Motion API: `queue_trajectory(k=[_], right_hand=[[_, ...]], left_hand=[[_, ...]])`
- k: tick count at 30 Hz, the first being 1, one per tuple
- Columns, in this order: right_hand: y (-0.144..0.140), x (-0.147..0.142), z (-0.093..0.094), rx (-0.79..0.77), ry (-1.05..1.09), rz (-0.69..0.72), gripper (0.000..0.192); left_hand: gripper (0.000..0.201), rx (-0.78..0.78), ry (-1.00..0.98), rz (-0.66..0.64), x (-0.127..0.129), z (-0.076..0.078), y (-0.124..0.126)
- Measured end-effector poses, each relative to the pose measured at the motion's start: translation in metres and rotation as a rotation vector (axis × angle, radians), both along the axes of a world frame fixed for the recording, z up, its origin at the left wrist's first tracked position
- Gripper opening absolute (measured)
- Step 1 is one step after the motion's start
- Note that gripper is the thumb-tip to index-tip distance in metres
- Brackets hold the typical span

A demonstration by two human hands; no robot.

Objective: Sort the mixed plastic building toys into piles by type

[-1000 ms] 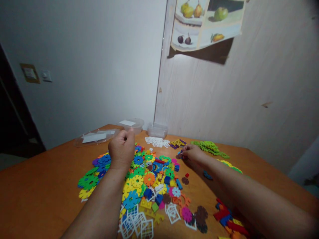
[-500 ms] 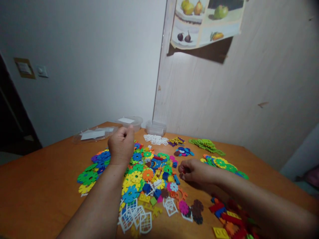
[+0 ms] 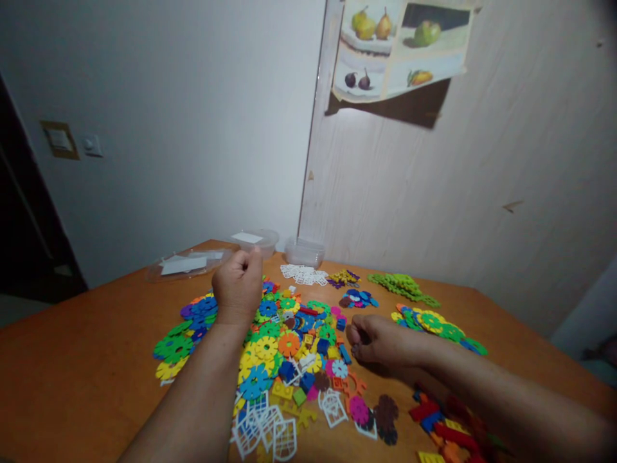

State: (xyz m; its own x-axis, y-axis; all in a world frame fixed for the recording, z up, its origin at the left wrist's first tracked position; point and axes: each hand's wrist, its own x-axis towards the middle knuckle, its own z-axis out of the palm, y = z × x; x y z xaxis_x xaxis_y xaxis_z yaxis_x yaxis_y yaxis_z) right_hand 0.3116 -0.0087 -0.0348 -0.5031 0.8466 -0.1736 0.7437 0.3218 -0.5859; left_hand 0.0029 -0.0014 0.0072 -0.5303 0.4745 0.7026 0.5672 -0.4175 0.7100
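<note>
A heap of coloured plastic gear-shaped and block pieces [image 3: 289, 341] covers the middle of the orange-brown table [image 3: 72, 379]. My left hand [image 3: 238, 288] is raised over the heap's far left part, fingers curled shut; whether it holds a piece I cannot tell. My right hand [image 3: 380, 341] rests low at the heap's right edge, fingers pinched on a small dark piece [image 3: 355, 350] by the table top. A small group of blue and purple pieces [image 3: 357, 298] lies beyond my right hand.
Sorted groups lie at the far side: white lattice pieces [image 3: 303, 275], green pieces [image 3: 403, 287], mixed gears [image 3: 438, 321]. Red and blue blocks [image 3: 443, 427] sit near right. White frames [image 3: 265, 434] lie near the front. Clear tubs [image 3: 303, 251] and a lid [image 3: 186, 263] stand by the wall.
My right hand has pulled back from the far blue-and-purple group toward me, down to the heap's right edge. My left hand has stayed nearly in place.
</note>
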Motion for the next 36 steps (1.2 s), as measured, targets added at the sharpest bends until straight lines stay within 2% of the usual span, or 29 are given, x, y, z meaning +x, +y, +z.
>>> queue_trajectory(k=[2, 5, 7, 10, 13, 16, 19, 23, 26, 31, 36], right_hand=[[0.009, -0.001, -0.001, -0.028, 0.12, -0.055, 0.015], [0.034, -0.002, 0.002, -0.048, 0.294, -0.288, 0.015], [0.054, -0.002, 0.006, -0.034, 0.338, -0.389, 0.017], [0.076, -0.002, 0.01, -0.021, 0.353, -0.432, 0.02], [0.085, -0.001, 0.012, 0.008, 0.354, -0.461, 0.023], [0.076, 0.0, 0.012, 0.035, 0.321, -0.433, 0.024], [0.053, 0.003, 0.013, 0.011, 0.278, -0.332, 0.019], [0.018, 0.005, 0.014, -0.067, 0.097, -0.113, 0.012], [0.004, 0.005, 0.014, 0.004, -0.057, 0.009, 0.01], [-0.006, 0.021, 0.019, 0.006, -0.063, -0.033, 0.008], [-0.024, 0.068, 0.031, -0.017, -0.1, -0.038, 0.011]], left_hand=[[0.046, 0.001, -0.002, 0.001, 0.0, 0.0, -0.001], [0.046, -0.009, 0.004, 0.006, 0.0, 0.001, -0.001], [0.046, -0.019, 0.006, 0.018, 0.0, 0.001, -0.001], [0.046, -0.027, 0.007, 0.032, -0.001, -0.001, 0.001], [0.046, -0.026, 0.004, 0.032, -0.002, -0.002, 0.003], [0.046, -0.012, 0.0, 0.023, -0.003, -0.002, 0.002], [0.044, -0.002, 0.007, 0.018, -0.001, 0.001, 0.0], [0.043, -0.015, 0.006, 0.023, 0.0, 0.002, 0.0], [0.043, -0.033, -0.009, 0.018, 0.0, 0.0, 0.002], [0.043, -0.037, -0.009, 0.013, -0.002, -0.001, 0.005], [0.042, -0.03, -0.019, 0.004, -0.001, 0.0, 0.004]])
